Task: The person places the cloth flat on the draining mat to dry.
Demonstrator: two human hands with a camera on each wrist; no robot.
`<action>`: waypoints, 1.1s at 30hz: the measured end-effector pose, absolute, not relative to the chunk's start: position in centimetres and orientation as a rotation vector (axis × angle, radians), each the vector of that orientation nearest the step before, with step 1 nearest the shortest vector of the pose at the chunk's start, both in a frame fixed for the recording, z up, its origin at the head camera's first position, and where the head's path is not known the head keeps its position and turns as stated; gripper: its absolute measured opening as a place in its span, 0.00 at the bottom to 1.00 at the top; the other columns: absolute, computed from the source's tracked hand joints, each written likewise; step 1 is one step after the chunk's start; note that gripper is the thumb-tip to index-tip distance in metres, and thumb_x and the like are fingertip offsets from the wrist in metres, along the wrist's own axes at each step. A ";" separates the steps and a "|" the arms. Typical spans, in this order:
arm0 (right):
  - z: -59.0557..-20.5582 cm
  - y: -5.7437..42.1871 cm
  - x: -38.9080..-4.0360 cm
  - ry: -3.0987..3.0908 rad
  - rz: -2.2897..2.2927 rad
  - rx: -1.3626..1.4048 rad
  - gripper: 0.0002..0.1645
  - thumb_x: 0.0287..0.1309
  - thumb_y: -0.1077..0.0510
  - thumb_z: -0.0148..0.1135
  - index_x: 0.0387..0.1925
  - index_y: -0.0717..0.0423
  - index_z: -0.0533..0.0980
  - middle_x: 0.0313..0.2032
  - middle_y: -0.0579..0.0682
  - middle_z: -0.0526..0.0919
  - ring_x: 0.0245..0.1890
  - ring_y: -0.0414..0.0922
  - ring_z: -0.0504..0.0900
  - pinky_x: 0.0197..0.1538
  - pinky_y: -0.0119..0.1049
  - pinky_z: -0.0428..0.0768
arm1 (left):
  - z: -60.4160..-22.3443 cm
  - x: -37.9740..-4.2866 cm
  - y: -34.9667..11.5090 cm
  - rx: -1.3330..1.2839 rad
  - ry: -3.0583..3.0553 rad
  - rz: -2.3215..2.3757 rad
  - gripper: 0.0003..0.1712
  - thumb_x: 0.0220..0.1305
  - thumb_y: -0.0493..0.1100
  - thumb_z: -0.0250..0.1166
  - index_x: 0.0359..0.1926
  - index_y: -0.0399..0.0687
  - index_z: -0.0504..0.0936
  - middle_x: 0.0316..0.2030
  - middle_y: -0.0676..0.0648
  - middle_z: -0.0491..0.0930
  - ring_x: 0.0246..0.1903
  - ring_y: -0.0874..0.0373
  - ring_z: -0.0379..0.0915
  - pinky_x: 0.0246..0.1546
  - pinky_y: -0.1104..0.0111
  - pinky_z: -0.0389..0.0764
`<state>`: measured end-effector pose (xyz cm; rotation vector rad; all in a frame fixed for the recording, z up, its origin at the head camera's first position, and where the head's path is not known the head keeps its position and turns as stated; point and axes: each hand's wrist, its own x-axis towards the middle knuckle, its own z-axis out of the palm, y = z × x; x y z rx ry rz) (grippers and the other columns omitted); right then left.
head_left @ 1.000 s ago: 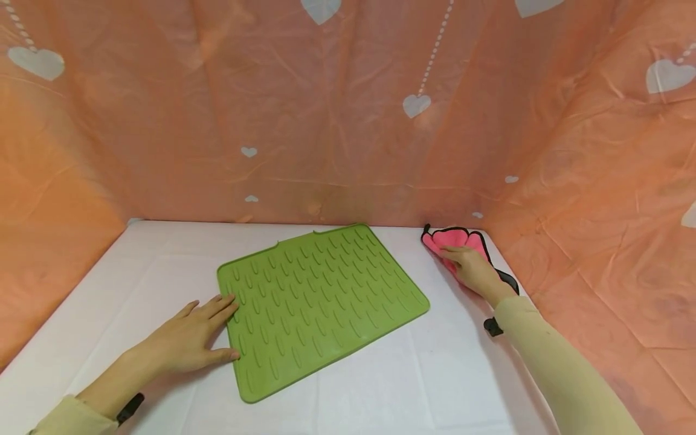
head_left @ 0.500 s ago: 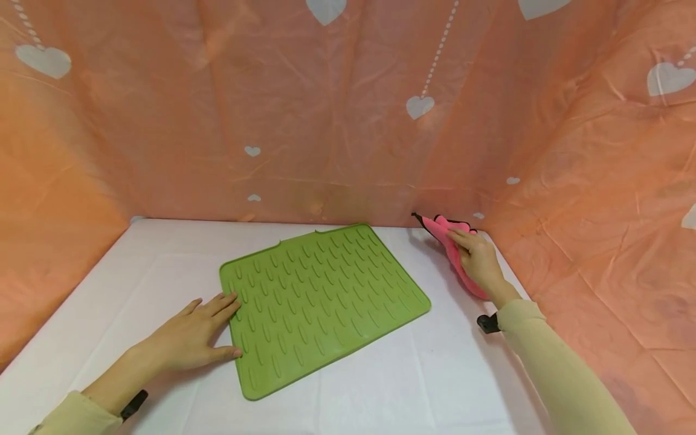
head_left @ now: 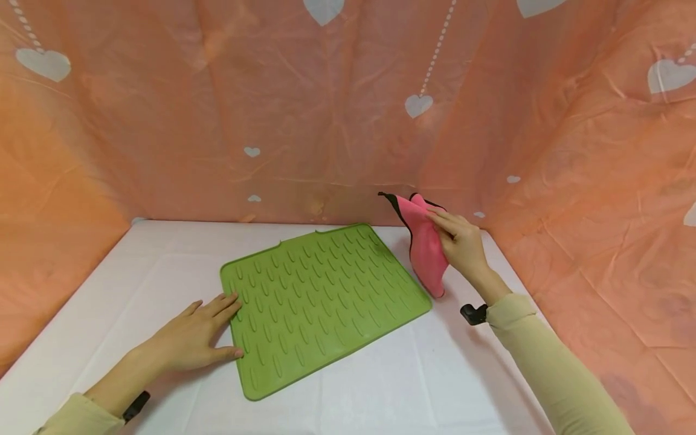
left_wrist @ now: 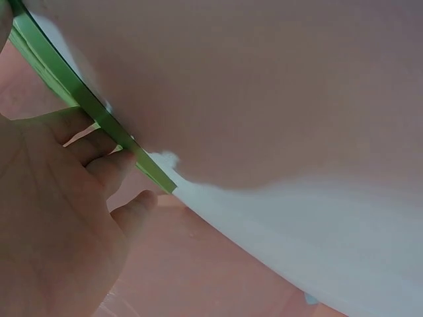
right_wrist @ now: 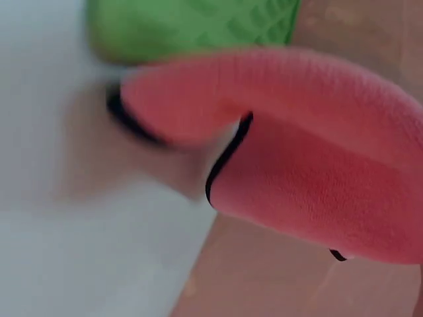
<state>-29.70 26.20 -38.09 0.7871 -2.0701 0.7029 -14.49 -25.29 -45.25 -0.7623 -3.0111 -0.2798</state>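
Right hand (head_left: 462, 246) grips pink cloth (head_left: 426, 249), now raised and shifted toward frame centre; cloth judged free for use. Left hand (head_left: 190, 338), fingers extended, touches green mat (head_left: 326, 302).

Room over mat (head_left: 321, 308), pink cloth (head_left: 426, 248) blocking right, curtain (head_left: 337, 133) behind

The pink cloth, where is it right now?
In the head view, the pink cloth is right of centre, held in the right hand, just beside the right edge of the green mat.
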 end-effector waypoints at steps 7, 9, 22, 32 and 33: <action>-36.1 21.9 -28.7 -2.029 0.810 0.934 0.19 0.57 0.77 0.68 0.49 0.62 0.88 0.51 0.58 0.88 0.50 0.58 0.87 0.54 0.19 0.75 | -45.5 -14.5 -25.6 -0.761 -3.010 -0.279 0.58 0.60 0.77 0.63 0.73 0.34 0.70 0.73 0.34 0.66 0.71 0.32 0.63 0.67 0.33 0.63; -35.8 20.7 -28.5 -2.021 0.828 0.975 0.20 0.57 0.77 0.69 0.50 0.62 0.88 0.52 0.58 0.88 0.50 0.58 0.87 0.54 0.22 0.78 | -45.6 -14.5 -25.7 -0.758 -3.010 -0.279 0.58 0.60 0.78 0.63 0.73 0.34 0.70 0.73 0.34 0.67 0.71 0.33 0.63 0.67 0.33 0.63; -36.8 13.9 -26.2 -2.005 0.900 1.236 0.22 0.56 0.78 0.66 0.51 0.62 0.87 0.53 0.59 0.88 0.46 0.54 0.88 0.40 0.41 0.83 | -45.0 -14.1 -25.7 -0.750 -3.013 -0.285 0.58 0.60 0.77 0.64 0.72 0.34 0.71 0.73 0.33 0.67 0.71 0.32 0.63 0.67 0.33 0.63; -39.6 12.0 -26.1 -2.288 0.825 1.357 0.21 0.63 0.73 0.65 0.57 0.63 0.84 0.58 0.58 0.85 0.55 0.55 0.85 0.53 0.46 0.84 | -44.8 -13.9 -25.7 -0.741 -3.013 -0.295 0.57 0.59 0.76 0.66 0.72 0.34 0.71 0.73 0.34 0.68 0.71 0.33 0.64 0.67 0.33 0.63; -39.9 11.9 -26.1 -2.347 0.806 1.360 0.20 0.65 0.72 0.64 0.58 0.63 0.84 0.59 0.58 0.84 0.57 0.55 0.84 0.57 0.48 0.83 | -44.8 -13.8 -25.7 -0.740 -3.013 -0.298 0.57 0.59 0.76 0.66 0.72 0.34 0.71 0.73 0.34 0.68 0.71 0.32 0.63 0.67 0.33 0.63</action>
